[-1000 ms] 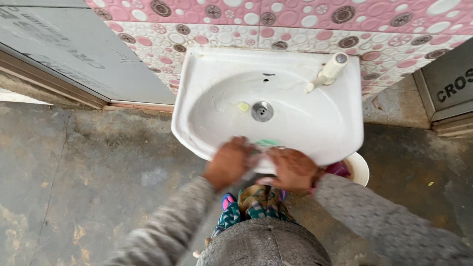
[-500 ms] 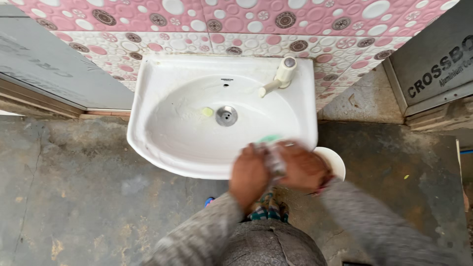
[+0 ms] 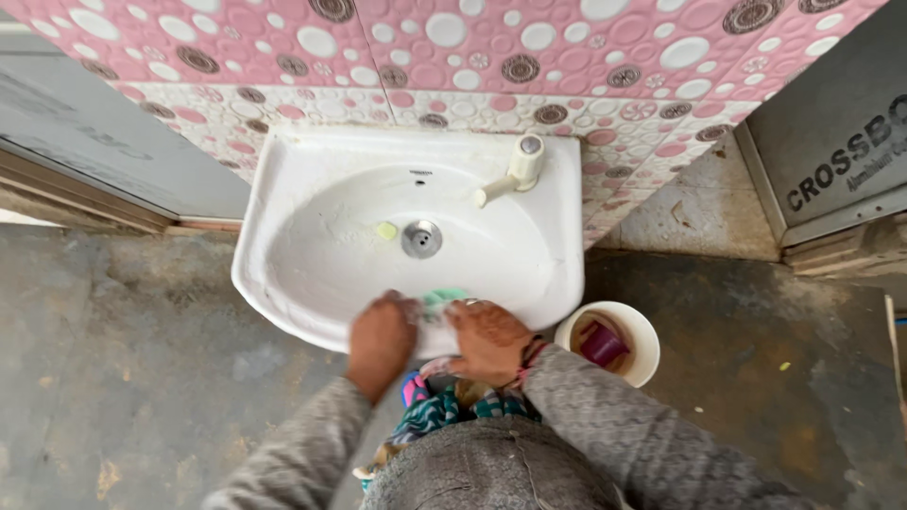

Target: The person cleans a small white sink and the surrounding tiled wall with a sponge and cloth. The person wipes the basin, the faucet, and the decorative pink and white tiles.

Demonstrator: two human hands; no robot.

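Observation:
A white wall-mounted basin (image 3: 283, 212) fills the middle of the head view. My left hand (image 3: 380, 340) and my right hand (image 3: 489, 338) meet over its front rim, both closed around a green scrub pad (image 3: 440, 300) with some pale foam on it. A small yellow-green soap piece (image 3: 386, 230) lies beside the metal drain (image 3: 421, 239). A cream tap (image 3: 510, 173) stands at the back right of the basin.
A white bucket (image 3: 645, 332) with a maroon mug (image 3: 603, 344) inside stands on the grey floor, right of the basin. Pink bubble-pattern tiles (image 3: 491, 57) cover the wall behind. Grey panels lean at the left (image 3: 85, 142) and right (image 3: 841, 142).
My hands slid along the front rim of the basin, first to its right end, then back to the middle. The view shifted, so the bucket now shows fully.

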